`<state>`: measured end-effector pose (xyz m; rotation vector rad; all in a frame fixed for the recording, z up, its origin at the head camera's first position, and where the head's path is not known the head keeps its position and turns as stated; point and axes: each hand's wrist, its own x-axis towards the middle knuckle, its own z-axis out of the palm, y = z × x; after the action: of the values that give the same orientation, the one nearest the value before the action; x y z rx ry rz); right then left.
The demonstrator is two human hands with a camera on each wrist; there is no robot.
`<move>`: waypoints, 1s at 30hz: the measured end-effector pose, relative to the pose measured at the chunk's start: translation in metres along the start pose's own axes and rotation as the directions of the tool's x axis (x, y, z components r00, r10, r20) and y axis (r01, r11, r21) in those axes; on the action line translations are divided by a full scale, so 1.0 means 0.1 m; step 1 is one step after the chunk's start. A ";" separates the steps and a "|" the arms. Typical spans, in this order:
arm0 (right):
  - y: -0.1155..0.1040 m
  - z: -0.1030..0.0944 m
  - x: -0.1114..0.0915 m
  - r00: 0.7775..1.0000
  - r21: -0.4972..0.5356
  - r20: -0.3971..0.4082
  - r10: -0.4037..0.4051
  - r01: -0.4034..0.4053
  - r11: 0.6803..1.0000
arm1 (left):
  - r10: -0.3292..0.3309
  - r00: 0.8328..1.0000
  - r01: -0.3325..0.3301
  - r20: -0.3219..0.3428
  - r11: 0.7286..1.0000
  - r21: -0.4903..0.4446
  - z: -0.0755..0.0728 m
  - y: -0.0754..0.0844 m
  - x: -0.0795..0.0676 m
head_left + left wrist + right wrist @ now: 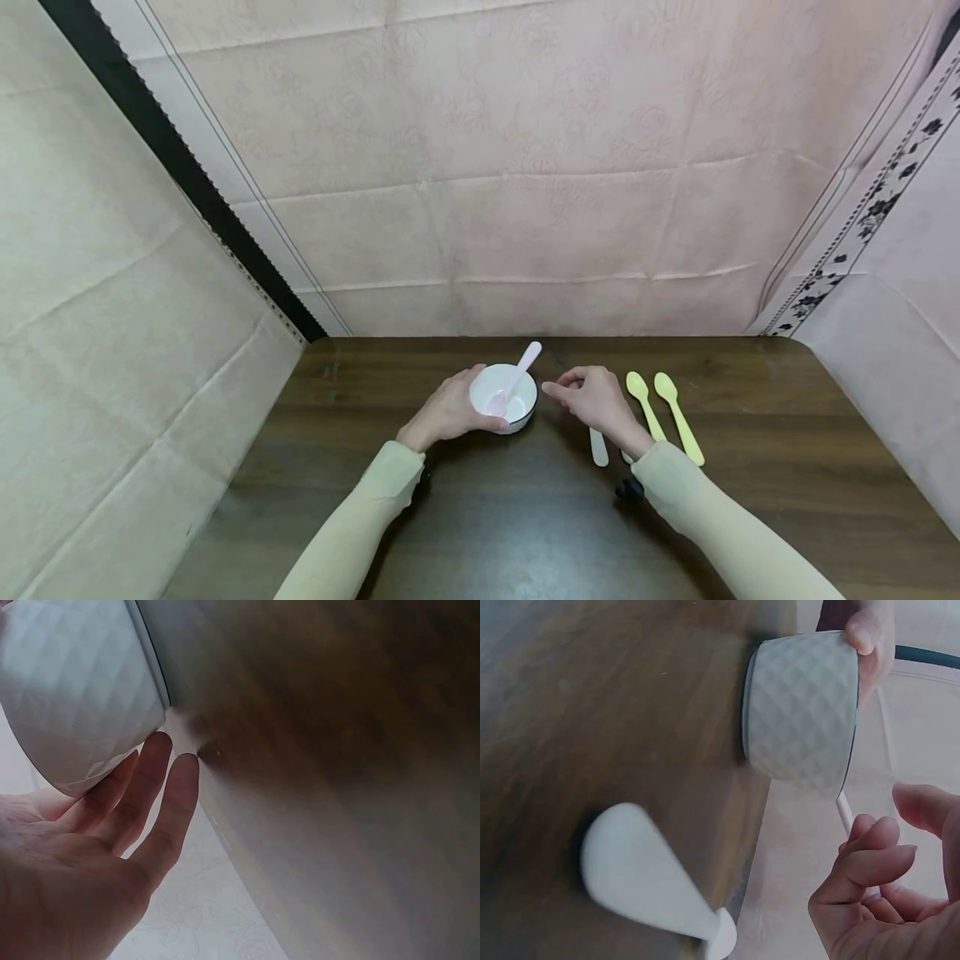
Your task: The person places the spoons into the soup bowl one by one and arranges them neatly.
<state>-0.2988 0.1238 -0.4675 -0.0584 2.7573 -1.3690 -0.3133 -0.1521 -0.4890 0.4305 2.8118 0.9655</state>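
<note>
My left hand [447,408] grips a white bowl [522,417] with a quilted diamond pattern and a thin dark rim, thumb at the near side. In the left wrist view, that hand's fingers [180,810] reach along the bowl's outside. A pale pink spoon [528,357] leans in the bowl, its handle sticking out past the far right rim. Just right of the bowl is my right hand [600,404], holding nothing. The right wrist view has its fingers [862,862] loosely bent and the thumb apart from them. Below this hand lies a white utensil [597,447], partly hidden.
Two yellow spoons [686,429] lie to the right of the right hand, one partly behind the wrist. Another pale handle end [626,457] peeks out beside the forearm. The brown wooden table [517,533] meets hanging cloth [525,208] at its far edge.
</note>
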 end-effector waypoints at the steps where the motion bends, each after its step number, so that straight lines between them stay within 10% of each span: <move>1: 0.02 0.00 -0.01 1.000 -0.006 -0.001 0.001 -0.001 1.000 | -0.006 1.000 0.006 0.001 1.000 0.001 0.00 0.00 0.00; 30: 0.33 -0.13 -0.16 0.999 -0.125 -0.026 -0.028 0.025 0.992 | 0.020 1.000 -0.020 -0.006 1.000 0.019 0.01 -0.01 0.00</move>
<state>-0.2843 0.1556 -0.4853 -0.0833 2.8724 -1.2105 -0.3135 -0.1519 -0.4907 0.4598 2.8295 0.9455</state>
